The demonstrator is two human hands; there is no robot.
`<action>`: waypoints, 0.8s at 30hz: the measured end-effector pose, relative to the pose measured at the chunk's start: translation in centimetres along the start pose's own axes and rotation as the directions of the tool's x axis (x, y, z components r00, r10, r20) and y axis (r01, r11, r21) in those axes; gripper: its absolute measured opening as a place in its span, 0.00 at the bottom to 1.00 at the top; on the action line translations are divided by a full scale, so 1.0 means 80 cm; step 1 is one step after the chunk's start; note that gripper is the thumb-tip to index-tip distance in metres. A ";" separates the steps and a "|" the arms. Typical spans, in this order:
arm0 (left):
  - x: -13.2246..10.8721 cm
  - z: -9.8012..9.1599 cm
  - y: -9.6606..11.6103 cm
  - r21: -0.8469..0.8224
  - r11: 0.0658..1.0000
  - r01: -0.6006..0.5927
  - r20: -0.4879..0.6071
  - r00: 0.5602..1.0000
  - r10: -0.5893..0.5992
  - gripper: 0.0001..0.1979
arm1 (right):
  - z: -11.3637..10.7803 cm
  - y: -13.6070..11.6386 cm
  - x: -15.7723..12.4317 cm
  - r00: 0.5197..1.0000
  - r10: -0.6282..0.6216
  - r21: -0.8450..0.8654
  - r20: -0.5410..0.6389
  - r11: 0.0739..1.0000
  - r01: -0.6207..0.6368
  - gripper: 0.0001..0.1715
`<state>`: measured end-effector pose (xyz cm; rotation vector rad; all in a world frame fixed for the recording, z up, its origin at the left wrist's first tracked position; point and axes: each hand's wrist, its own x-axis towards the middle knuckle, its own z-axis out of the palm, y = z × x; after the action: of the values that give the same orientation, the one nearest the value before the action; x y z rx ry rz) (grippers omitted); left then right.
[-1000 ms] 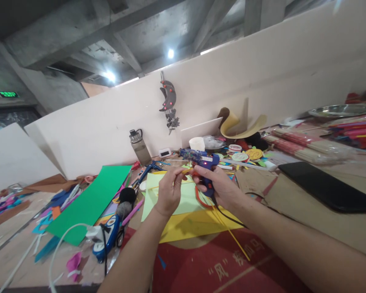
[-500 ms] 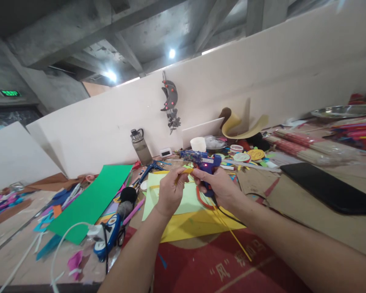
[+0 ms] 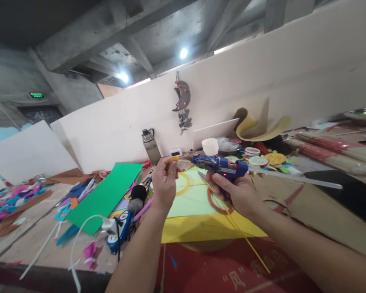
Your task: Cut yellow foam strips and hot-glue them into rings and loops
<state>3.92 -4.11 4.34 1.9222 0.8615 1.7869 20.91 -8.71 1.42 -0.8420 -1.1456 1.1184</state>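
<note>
My right hand (image 3: 236,191) is wrapped round the handle of a blue hot glue gun (image 3: 219,166). Its nozzle points left, and a long clear glue stick (image 3: 299,178) juts from the back. Between thumb and fingers, my left hand (image 3: 164,179) pinches a small yellow strip (image 3: 174,159), close to the nozzle. A thin yellow ring (image 3: 184,183) shows beside that hand; whether it joins the strip I cannot tell. Below the gun, orange-handled scissors (image 3: 212,201) lie on pale green paper (image 3: 186,207), over a yellow sheet (image 3: 186,232). A thin yellow stick (image 3: 258,254) runs toward me.
On the left are a green sheet (image 3: 105,197), a blue power strip (image 3: 119,236) and a white cable (image 3: 71,252). A bottle (image 3: 151,147) stands by the white board (image 3: 116,130). Round paper tins (image 3: 258,161), wrapped sticks (image 3: 329,152) and a black slab (image 3: 332,191) lie right.
The glue gun has turned level and moved right, away from my left hand, so its nozzle and glue stick show. My left hand has lifted slightly with the yellow strip. The view has shifted.
</note>
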 end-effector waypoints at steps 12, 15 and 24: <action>-0.003 0.002 0.002 0.030 0.999 -0.045 0.046 0.998 0.044 0.10 | -0.001 0.002 -0.002 1.000 0.005 0.009 0.016 1.000 -0.005 0.18; -0.003 0.003 0.002 0.009 0.999 -0.048 0.039 0.998 0.047 0.10 | 0.001 -0.001 -0.003 1.000 0.022 -0.003 0.016 1.000 -0.022 0.18; -0.003 -0.002 0.004 -0.057 0.998 -0.031 -0.022 0.999 0.030 0.11 | -0.003 0.004 0.002 1.000 -0.003 0.009 -0.031 1.000 0.004 0.18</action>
<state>3.85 -4.54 4.40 1.8930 0.7831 1.8323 21.09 -8.47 1.09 -0.8475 -1.1152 1.1031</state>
